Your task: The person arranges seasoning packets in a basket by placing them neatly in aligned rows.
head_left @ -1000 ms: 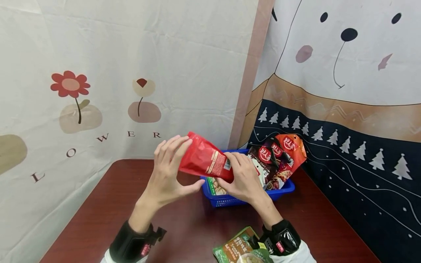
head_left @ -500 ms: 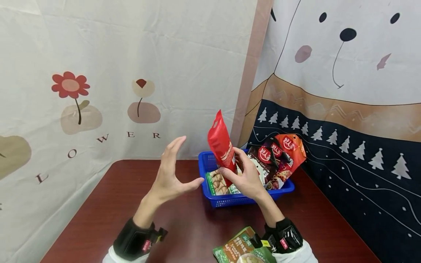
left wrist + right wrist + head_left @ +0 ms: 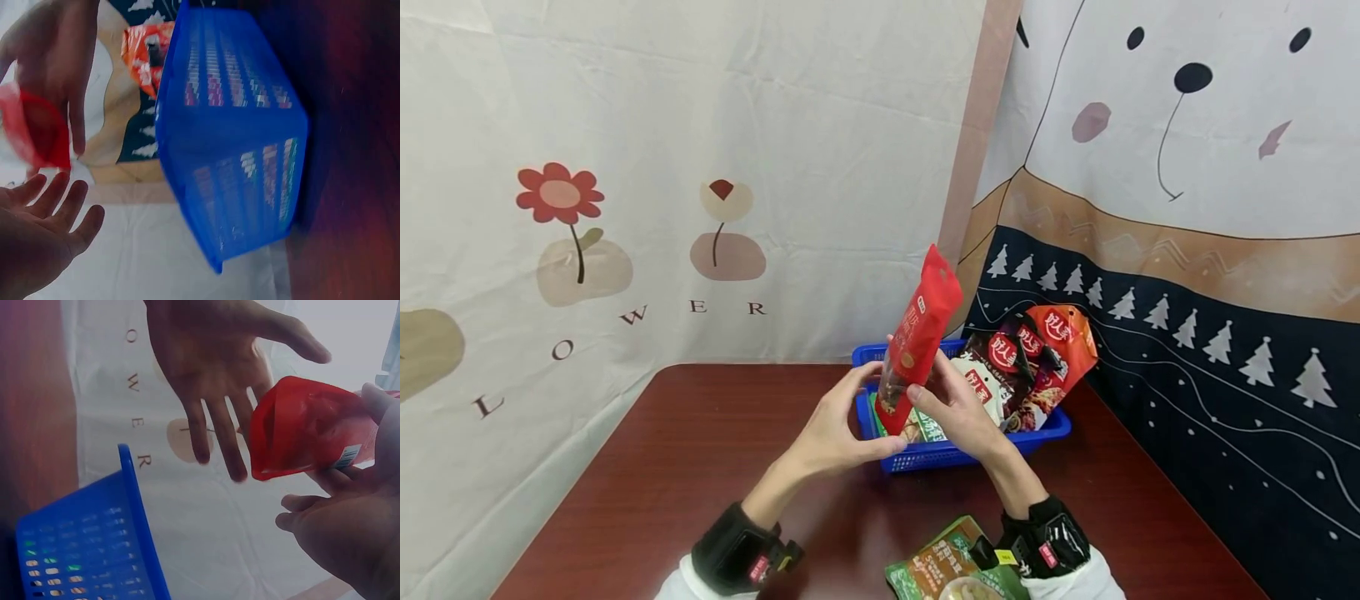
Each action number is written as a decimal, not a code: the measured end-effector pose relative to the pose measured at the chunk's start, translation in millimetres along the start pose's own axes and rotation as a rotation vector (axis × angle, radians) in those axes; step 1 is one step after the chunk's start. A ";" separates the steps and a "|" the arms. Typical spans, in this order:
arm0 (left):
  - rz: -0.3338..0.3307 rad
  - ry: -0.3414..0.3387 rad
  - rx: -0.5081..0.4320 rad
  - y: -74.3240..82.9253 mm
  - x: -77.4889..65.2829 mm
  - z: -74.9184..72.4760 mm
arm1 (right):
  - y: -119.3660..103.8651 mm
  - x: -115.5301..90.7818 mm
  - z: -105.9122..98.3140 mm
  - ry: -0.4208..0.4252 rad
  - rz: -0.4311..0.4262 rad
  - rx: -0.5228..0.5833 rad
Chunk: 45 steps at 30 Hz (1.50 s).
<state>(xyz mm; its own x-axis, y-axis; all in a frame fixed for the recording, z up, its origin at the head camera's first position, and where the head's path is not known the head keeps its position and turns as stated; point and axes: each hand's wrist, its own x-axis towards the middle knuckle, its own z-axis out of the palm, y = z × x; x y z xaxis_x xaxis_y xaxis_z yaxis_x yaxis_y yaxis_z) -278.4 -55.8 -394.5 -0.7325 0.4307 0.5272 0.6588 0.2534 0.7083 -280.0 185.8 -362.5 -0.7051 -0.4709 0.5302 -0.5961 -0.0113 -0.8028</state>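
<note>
A glossy red pouch (image 3: 917, 329) is held up on a slant above the left end of a blue plastic basket (image 3: 925, 458). My right hand (image 3: 966, 421) pinches its lower right side between thumb and fingers. My left hand (image 3: 831, 429) is at the pouch's lower left, thumb and fingers spread apart. In the right wrist view that left hand (image 3: 215, 362) has its fingers straight beside the pouch's bottom end (image 3: 294, 431), and a barcode shows on the back. The left wrist view shows the red pouch (image 3: 37, 128) between both hands, partly cut off.
The basket holds a dark packet (image 3: 1003, 354), an orange packet (image 3: 1063, 333) and a green-edged packet (image 3: 880, 417) under the red pouch. On the brown table (image 3: 700, 467), a green and brown packet (image 3: 955, 567) lies near the front, by my right wrist. Printed cloths hang behind.
The red pouch has swung from lying sideways to standing on a slant, its printed front now showing. My left hand first came off it, then moved right, back beside its lower end.
</note>
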 end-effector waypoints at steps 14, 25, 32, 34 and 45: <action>0.008 0.109 -0.069 3.0 -0.2 19.1 | 8.2 -4.6 9.8 -0.101 0.036 0.084; 0.074 0.236 0.120 -0.1 0.9 14.2 | 1.6 -5.8 3.3 -0.052 -0.036 0.035; 0.156 0.287 0.336 -5.4 4.6 9.1 | -19.6 -7.3 -2.9 0.199 -0.026 0.029; 0.165 0.294 0.374 -7.0 5.4 8.5 | -26.0 -7.1 -3.0 0.264 0.008 0.066; 0.185 0.325 0.522 -12.3 6.6 10.6 | -34.7 -4.0 -1.3 0.476 0.196 0.180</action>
<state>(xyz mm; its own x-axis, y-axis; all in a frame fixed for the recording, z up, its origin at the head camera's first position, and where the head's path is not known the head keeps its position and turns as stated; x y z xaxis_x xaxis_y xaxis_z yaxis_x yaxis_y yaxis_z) -289.6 -46.9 -404.7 -0.5596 0.2440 0.7920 0.7159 0.6238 0.3137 -257.0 189.2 -336.3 -0.9174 -0.0280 0.3970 -0.3902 -0.1338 -0.9110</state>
